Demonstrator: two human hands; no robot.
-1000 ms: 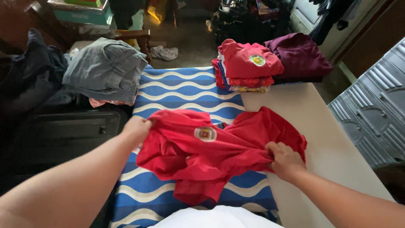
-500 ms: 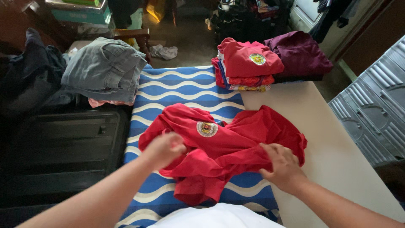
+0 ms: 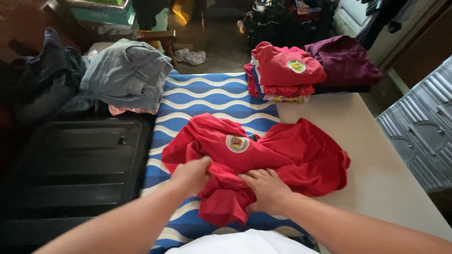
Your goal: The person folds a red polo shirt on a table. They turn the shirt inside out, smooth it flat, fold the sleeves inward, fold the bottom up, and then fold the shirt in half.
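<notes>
Both grips closed on red shirt: left hand, right hand bunch its near edge | shirt crumpled on striped cloth over table | soft, light, limp; best held at hem or seams

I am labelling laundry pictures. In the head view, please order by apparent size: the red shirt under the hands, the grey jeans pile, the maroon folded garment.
1. red shirt, clearly largest, though nearest the camera.
2. grey jeans pile.
3. maroon folded garment, smaller but farther away, so ranks 2 and 3 are unsure.
</notes>
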